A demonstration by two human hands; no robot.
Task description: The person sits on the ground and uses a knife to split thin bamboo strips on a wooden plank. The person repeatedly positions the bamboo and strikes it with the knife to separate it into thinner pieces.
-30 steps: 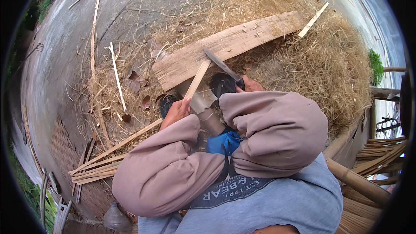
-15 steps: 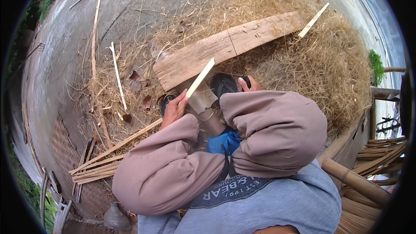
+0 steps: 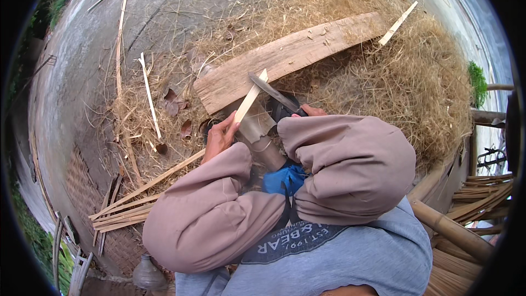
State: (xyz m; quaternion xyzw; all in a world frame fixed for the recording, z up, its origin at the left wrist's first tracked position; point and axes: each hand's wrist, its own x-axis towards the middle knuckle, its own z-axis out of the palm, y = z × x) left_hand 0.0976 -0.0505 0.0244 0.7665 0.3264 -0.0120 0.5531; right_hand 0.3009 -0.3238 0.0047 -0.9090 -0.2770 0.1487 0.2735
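Note:
My left hand (image 3: pixel 220 135) is closed round a pale bamboo strip (image 3: pixel 249 100), whose far end slants up over the edge of a wooden plank (image 3: pixel 307 44). The strip's other part passes behind my left knee toward the lower left. My right hand (image 3: pixel 312 111), partly hidden by my right knee, is closed on a knife (image 3: pixel 276 93). Its grey blade crosses the strip near the far tip and looks to touch it. Under the plank's near end stands a grey-brown rounded support (image 3: pixel 258 127), with blue cloth (image 3: pixel 283 180) at its foot between my legs.
Curly shavings (image 3: pixel 405 93) lie heaped around the plank. Loose strips (image 3: pixel 149 96) rest on the ground to the left, and another strip (image 3: pixel 398 23) beyond the plank's right end. Cut strips (image 3: pixel 126 215) sit by my left knee. A bamboo pole (image 3: pixel 452 230) runs at right.
The knife has swung left from over the plank, where only a thin dark line showed, onto the strip's far end. My left hand has barely moved.

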